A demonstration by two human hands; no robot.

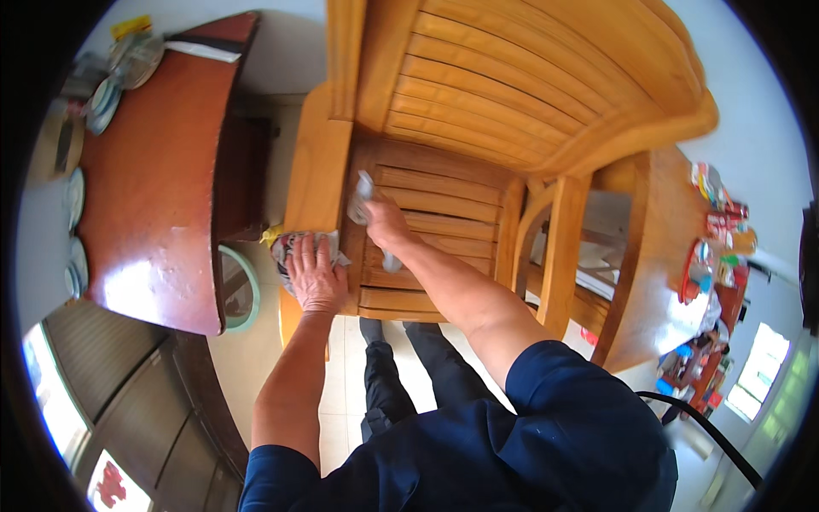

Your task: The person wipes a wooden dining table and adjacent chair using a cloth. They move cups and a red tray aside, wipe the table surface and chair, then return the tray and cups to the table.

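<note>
My right hand (386,221) is closed around a pale, crumpled cloth or wipe (363,203), blurred, over the left part of the slatted wooden seat (441,221). Part of the pale material hangs out below my fingers. My left hand (315,274) lies flat, fingers forward, on a patterned cloth or bag (280,253) at the front end of the chair's wooden armrest (318,173). A yellow nozzle or cap (272,234) pokes out beside that bundle. The slatted backrest (486,83) rises beyond the seat.
A reddish-brown table (160,173) with glass jars (136,59) and dishes (75,198) stands at left. Below its edge is a green-rimmed bin or basin (253,291). At right, a wooden cabinet or table (662,256) bears bottles, cans and a red tray (688,275).
</note>
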